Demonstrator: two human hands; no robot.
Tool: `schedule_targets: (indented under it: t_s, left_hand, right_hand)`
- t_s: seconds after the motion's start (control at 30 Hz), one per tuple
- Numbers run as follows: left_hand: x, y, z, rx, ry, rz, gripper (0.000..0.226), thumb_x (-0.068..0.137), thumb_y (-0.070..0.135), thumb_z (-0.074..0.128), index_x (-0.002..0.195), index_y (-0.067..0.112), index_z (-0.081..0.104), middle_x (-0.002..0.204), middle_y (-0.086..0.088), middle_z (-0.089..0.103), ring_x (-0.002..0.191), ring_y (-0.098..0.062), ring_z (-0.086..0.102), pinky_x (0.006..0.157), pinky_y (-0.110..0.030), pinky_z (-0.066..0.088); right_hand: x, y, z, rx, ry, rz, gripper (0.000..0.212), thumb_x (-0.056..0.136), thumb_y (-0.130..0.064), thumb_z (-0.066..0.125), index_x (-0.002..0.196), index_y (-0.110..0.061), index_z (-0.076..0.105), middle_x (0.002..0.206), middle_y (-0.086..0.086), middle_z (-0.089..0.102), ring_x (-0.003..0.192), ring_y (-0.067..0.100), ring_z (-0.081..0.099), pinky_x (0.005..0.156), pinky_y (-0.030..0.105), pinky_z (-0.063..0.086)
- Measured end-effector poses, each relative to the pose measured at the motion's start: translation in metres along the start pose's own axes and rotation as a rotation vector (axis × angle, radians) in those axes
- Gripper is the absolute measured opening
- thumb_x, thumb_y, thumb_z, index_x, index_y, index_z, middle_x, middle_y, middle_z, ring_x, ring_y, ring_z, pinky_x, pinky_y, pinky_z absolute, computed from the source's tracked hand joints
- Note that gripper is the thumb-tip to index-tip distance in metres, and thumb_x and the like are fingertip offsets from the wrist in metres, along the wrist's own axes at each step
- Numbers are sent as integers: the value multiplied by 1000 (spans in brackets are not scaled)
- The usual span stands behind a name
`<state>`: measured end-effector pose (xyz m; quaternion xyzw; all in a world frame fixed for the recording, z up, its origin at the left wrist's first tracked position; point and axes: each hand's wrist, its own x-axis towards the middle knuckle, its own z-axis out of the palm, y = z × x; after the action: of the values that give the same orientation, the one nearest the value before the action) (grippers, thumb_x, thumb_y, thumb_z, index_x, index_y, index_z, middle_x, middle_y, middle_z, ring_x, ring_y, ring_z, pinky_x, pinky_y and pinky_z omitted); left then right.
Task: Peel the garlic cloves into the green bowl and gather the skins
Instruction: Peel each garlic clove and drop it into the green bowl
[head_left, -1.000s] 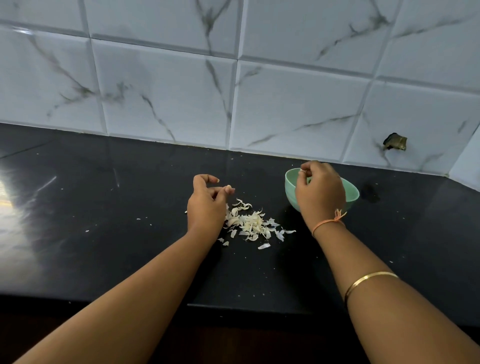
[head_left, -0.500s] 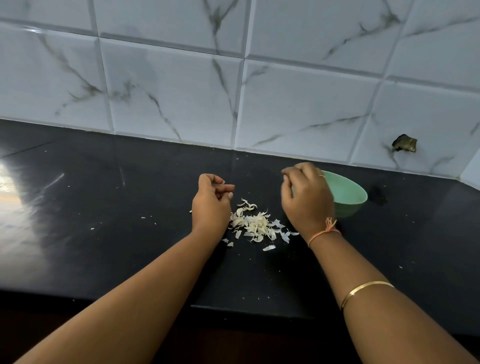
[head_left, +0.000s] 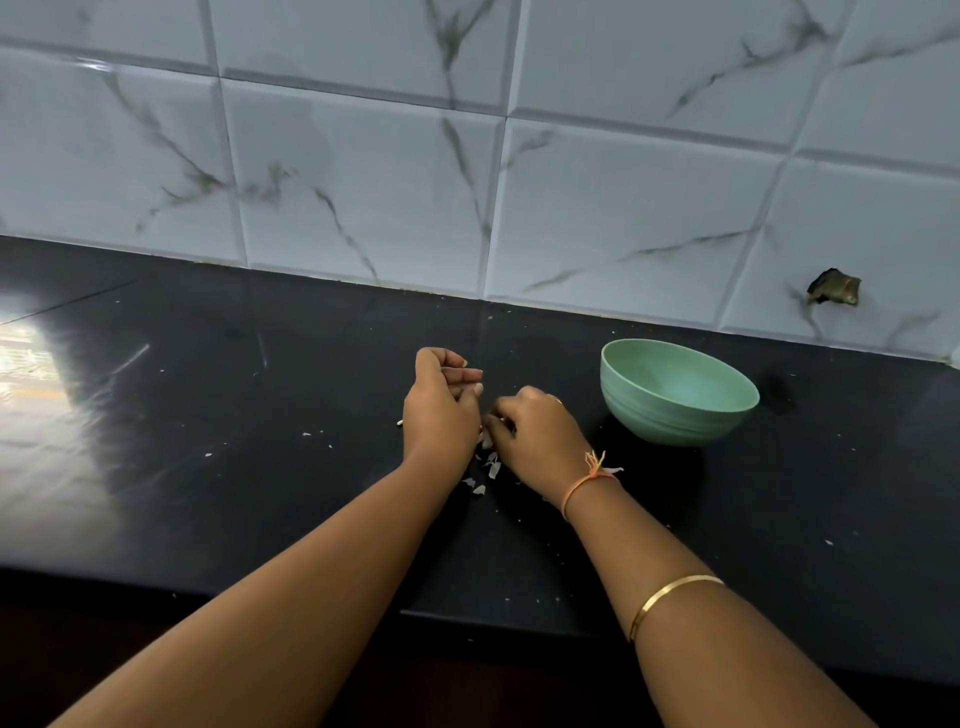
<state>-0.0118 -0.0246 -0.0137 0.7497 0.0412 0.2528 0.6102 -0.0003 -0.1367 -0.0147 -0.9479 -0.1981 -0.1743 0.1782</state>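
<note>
The green bowl (head_left: 675, 395) stands on the black counter (head_left: 260, 467), to the right of both hands. No cloves show in the part of its inside that I can see. A pile of white garlic skins (head_left: 488, 465) lies between my hands and is mostly hidden under my right hand. My right hand (head_left: 540, 441) is down on the pile, its fingers curled onto the skins. My left hand (head_left: 441, 410) rests on its edge just left of the pile, fingers loosely curled, with nothing visible in it.
A white marble-patterned tiled wall (head_left: 571, 208) rises behind the counter, with a chipped hole (head_left: 834, 287) at the right. Small skin flecks (head_left: 208, 454) are scattered over the counter. The counter's front edge (head_left: 493, 616) runs under my forearms.
My right hand left the bowl, moved left and came down onto the skin pile, covering most of it. My left hand stayed beside the pile.
</note>
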Motion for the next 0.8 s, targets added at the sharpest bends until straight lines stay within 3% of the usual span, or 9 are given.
schedule_targets:
  t_s: [0.1, 0.2, 0.3, 0.43, 0.57, 0.7, 0.8]
  left_hand:
    - [-1, 1, 0, 6, 3, 3, 24, 91, 2, 55, 100, 21, 43, 94, 9, 62, 84, -2, 59, 56, -8, 45]
    - [-1, 2, 0, 2, 4, 8, 24, 91, 1, 55, 99, 20, 43, 94, 8, 62, 83, -2, 58, 56, -5, 44]
    - [-2, 2, 0, 6, 2, 9, 23, 91, 2, 55, 99, 20, 43, 93, 8, 63, 80, -2, 58, 56, -4, 43]
    - [-2, 2, 1, 20, -11, 23, 22, 92, 3, 54, 99, 20, 43, 95, 7, 63, 79, -1, 58, 55, -1, 41]
    - [-1, 1, 3, 41, -40, 43, 21, 92, 1, 52, 101, 18, 43, 96, 6, 63, 79, -3, 58, 53, -2, 42]
    - [-1, 0, 3, 52, -43, 60, 21, 92, 2, 51, 101, 19, 42, 95, 6, 63, 79, -2, 58, 53, -2, 41]
    - [0, -1, 3, 51, -44, 63, 21, 92, 2, 51, 101, 19, 42, 94, 6, 63, 79, -4, 59, 53, -3, 42]
  right_hand:
    - [-2, 2, 0, 104, 72, 18, 20, 90, -23, 54, 93, -7, 66, 93, 11, 58, 89, 25, 54, 68, 27, 38]
    - [-3, 3, -3, 220, 193, -3, 12, 85, -16, 62, 94, -12, 67, 90, 5, 60, 85, 20, 57, 71, 28, 45]
    - [-2, 3, -5, 354, 381, 29, 17, 83, -8, 62, 98, -13, 66, 85, 1, 60, 75, 17, 59, 70, 32, 51]
    - [-2, 9, -13, 488, 525, 147, 12, 82, -4, 62, 92, -10, 64, 87, 9, 65, 74, 16, 61, 70, 27, 52]
    - [-7, 23, -20, 523, 535, 208, 12, 84, -3, 58, 87, -14, 64, 86, 10, 65, 75, 20, 63, 71, 36, 55]
    - [-12, 30, -32, 457, 455, 237, 6, 81, -3, 64, 84, -8, 65, 86, 10, 67, 73, 16, 59, 70, 24, 50]
    - [-13, 28, -48, 336, 534, 146, 3, 80, -3, 66, 79, -6, 68, 81, 9, 67, 74, 20, 61, 70, 24, 47]
